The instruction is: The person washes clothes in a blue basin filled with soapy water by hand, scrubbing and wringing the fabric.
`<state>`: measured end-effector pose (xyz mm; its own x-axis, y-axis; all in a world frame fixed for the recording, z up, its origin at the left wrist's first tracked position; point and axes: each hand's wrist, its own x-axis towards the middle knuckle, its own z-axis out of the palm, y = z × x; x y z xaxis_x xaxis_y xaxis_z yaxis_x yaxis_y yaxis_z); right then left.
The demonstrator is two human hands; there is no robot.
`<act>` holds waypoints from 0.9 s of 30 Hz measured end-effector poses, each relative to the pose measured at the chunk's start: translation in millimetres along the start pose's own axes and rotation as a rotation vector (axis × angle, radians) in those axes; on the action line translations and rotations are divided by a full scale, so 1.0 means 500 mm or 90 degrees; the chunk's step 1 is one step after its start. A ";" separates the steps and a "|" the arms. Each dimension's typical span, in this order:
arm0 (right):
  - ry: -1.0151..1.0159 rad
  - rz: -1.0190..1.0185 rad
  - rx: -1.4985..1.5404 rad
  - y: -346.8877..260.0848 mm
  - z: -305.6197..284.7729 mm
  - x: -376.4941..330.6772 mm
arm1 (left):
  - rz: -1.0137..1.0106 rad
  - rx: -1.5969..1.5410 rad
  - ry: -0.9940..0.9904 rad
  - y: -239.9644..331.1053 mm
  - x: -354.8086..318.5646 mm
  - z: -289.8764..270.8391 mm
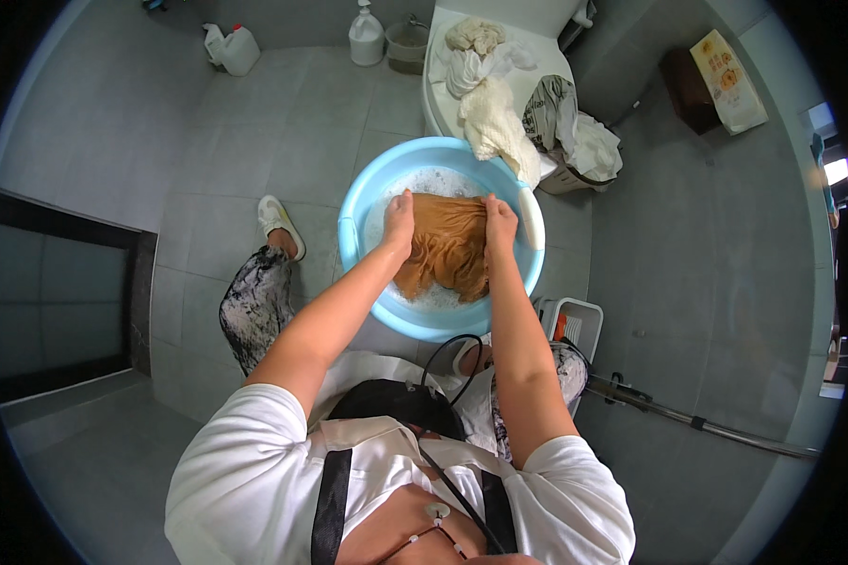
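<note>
A light blue plastic basin [360, 282] of sudsy water [432, 181] stands on the floor in front of me. Stretched across it between my hands is a wet brown garment [448, 240], wrinkled and bunched at its near end. My left hand [399, 222] grips its far left corner, fingers closed. On the opposite side my right hand [500, 226] pinches the far right corner. The lower part of the cloth hangs into the foam. I cannot tell which kind of garment it is.
Beyond the basin, cream and white clothes [492, 115] lie on a closed toilet lid [443, 108]. A basket [561, 179] of laundry stands beside it. At the back are a pump bottle [366, 40], a small bucket [407, 52] and a white jug [236, 49]. A metal bar [669, 411] runs at right.
</note>
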<state>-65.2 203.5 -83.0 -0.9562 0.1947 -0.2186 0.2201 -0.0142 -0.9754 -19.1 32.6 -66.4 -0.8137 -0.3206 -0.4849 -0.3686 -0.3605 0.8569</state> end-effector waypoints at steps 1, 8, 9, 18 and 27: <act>-0.014 -0.068 -0.061 0.000 0.008 -0.007 | 0.027 0.058 0.033 -0.011 0.011 0.007; -0.001 -0.143 -0.534 0.014 0.053 -0.051 | 0.105 0.454 0.090 -0.025 -0.007 0.043; 0.006 -0.125 -0.561 0.023 0.059 -0.050 | 0.109 0.465 0.079 -0.046 0.007 0.039; -0.311 -0.137 -1.039 0.470 -0.048 0.096 | -0.052 0.178 0.111 -0.138 0.060 0.047; -0.369 0.006 -0.952 0.009 0.054 -0.005 | 0.082 0.608 -0.002 -0.065 0.044 0.000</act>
<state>-67.0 176.7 -87.6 -0.8177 -0.1859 -0.5448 -0.1255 0.9812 -0.1465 -25.0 37.2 -105.1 -0.8744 -0.3054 -0.3772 -0.4853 0.5432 0.6852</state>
